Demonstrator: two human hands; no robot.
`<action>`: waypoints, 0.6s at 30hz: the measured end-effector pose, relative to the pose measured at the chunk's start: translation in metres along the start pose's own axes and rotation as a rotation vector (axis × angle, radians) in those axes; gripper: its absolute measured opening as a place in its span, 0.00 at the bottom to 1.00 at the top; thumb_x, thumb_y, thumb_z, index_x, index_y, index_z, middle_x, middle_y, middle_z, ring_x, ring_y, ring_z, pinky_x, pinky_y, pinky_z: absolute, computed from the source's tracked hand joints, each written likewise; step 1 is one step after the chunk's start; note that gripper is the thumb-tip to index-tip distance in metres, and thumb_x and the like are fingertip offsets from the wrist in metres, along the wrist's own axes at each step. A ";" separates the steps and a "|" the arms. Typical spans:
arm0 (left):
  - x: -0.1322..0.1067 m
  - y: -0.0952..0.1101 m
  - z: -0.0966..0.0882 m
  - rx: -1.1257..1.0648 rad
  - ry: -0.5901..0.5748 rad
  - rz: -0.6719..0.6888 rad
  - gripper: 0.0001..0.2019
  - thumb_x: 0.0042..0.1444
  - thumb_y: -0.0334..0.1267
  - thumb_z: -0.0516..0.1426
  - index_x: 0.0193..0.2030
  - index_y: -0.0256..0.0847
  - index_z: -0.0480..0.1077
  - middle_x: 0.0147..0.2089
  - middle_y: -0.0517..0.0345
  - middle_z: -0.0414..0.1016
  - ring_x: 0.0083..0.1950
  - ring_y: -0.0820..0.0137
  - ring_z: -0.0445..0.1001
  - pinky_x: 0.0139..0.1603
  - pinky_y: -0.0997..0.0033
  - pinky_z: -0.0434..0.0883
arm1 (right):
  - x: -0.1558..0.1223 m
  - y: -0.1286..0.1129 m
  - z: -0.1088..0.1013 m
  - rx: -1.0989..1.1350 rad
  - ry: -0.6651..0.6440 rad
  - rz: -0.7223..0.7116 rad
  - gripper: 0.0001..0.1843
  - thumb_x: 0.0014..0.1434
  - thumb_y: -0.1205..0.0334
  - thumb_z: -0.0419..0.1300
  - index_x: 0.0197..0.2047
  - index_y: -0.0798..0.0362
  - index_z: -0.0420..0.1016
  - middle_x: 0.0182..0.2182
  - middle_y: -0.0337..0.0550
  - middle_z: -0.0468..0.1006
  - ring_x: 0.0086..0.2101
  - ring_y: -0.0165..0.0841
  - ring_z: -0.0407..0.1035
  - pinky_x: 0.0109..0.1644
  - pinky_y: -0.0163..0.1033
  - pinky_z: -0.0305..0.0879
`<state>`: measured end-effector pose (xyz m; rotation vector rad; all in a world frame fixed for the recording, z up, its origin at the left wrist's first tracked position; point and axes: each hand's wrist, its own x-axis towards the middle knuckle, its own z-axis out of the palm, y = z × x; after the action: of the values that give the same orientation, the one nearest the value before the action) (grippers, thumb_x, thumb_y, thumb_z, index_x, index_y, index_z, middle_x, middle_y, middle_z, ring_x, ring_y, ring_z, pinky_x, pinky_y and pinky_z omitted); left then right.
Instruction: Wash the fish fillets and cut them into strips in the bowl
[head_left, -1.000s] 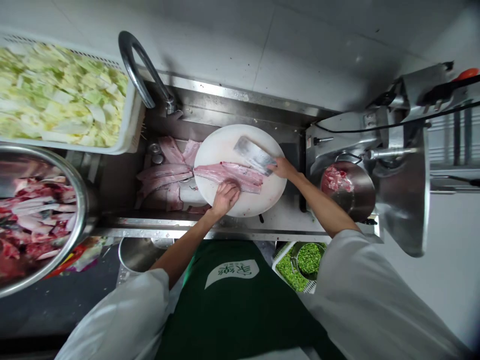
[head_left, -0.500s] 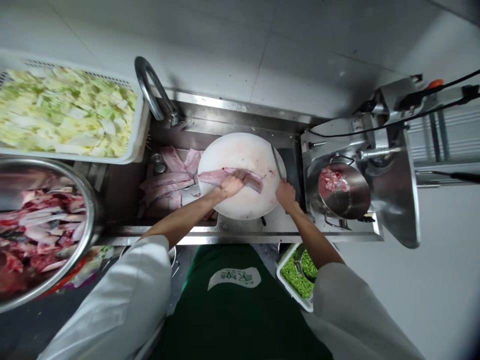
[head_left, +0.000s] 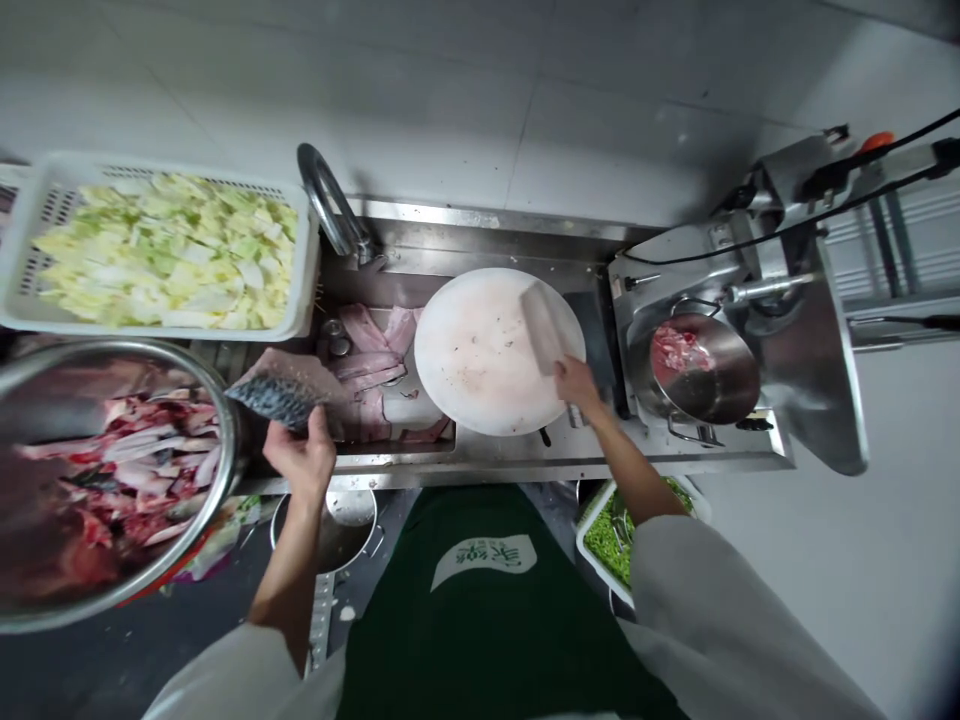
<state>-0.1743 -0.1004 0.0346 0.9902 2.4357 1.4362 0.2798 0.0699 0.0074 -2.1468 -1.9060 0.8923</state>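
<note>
My left hand (head_left: 301,455) grips a fish fillet (head_left: 281,395) near the big bowl's rim, its dark scaly skin partly folded over the pale pink flesh. On the right edge of the round white cutting board (head_left: 480,350), my right hand (head_left: 579,386) is closed around the handle of a cleaver (head_left: 543,325). The cleaver's broad blade lies over the board, slightly blurred. Small dark specks and a pinkish stain mark the board. Several skinless-looking fish strips (head_left: 367,355) lie in the sink left of the board.
A steel bowl (head_left: 217,400) of fish pieces stands left, below a white basket (head_left: 157,330) of chopped cabbage. The faucet (head_left: 330,200) arches behind the sink. A steel pot (head_left: 724,375) with meat scraps sits right, beside a machine (head_left: 810,340). Chopped greens (head_left: 607,545) are low right.
My left hand has moved left from the board and now holds a skin-on fillet. The fish strip has left the board. The cleaver's blade has turned to show its broad side.
</note>
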 end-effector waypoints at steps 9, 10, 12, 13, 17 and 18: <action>-0.027 -0.045 -0.039 0.085 -0.086 0.032 0.19 0.56 0.56 0.63 0.41 0.41 0.75 0.38 0.52 0.81 0.41 0.55 0.80 0.51 0.50 0.80 | -0.044 0.027 0.037 0.414 -0.140 0.224 0.29 0.66 0.30 0.59 0.28 0.43 0.58 0.13 0.32 0.61 0.16 0.32 0.62 0.23 0.36 0.64; -0.028 -0.042 -0.037 0.083 -0.092 0.030 0.19 0.56 0.57 0.63 0.40 0.42 0.75 0.37 0.54 0.81 0.41 0.54 0.80 0.50 0.49 0.81 | -0.045 0.021 0.045 0.391 -0.184 0.204 0.28 0.66 0.33 0.60 0.27 0.43 0.60 0.13 0.33 0.64 0.17 0.33 0.64 0.24 0.35 0.66; -0.027 -0.038 -0.033 0.090 -0.100 0.030 0.19 0.56 0.59 0.63 0.40 0.44 0.76 0.37 0.56 0.81 0.41 0.54 0.81 0.50 0.47 0.81 | -0.042 0.023 0.044 0.343 -0.209 0.160 0.26 0.66 0.37 0.62 0.26 0.45 0.62 0.14 0.35 0.67 0.18 0.33 0.67 0.25 0.34 0.67; -0.027 -0.035 -0.032 0.098 -0.108 0.035 0.20 0.55 0.59 0.63 0.40 0.43 0.76 0.37 0.55 0.82 0.41 0.53 0.81 0.50 0.47 0.82 | -0.040 0.032 0.036 0.321 -0.185 0.146 0.25 0.66 0.38 0.62 0.26 0.45 0.62 0.14 0.35 0.68 0.18 0.32 0.67 0.25 0.34 0.66; -0.029 -0.027 -0.036 0.094 -0.125 0.073 0.20 0.55 0.57 0.64 0.41 0.40 0.76 0.41 0.48 0.83 0.46 0.50 0.83 0.57 0.48 0.80 | -0.044 0.082 0.000 0.362 0.018 0.229 0.28 0.68 0.31 0.56 0.28 0.44 0.59 0.12 0.32 0.62 0.14 0.32 0.61 0.19 0.34 0.61; -0.031 -0.025 -0.037 0.077 -0.143 0.083 0.20 0.56 0.56 0.64 0.43 0.40 0.77 0.44 0.47 0.83 0.50 0.50 0.83 0.60 0.47 0.79 | -0.048 0.086 0.000 0.354 0.019 0.240 0.29 0.69 0.29 0.54 0.29 0.43 0.58 0.12 0.31 0.60 0.14 0.32 0.60 0.18 0.35 0.61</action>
<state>-0.1784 -0.1542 0.0281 1.1807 2.3892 1.2563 0.3528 0.0079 -0.0173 -2.1758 -1.3719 1.1468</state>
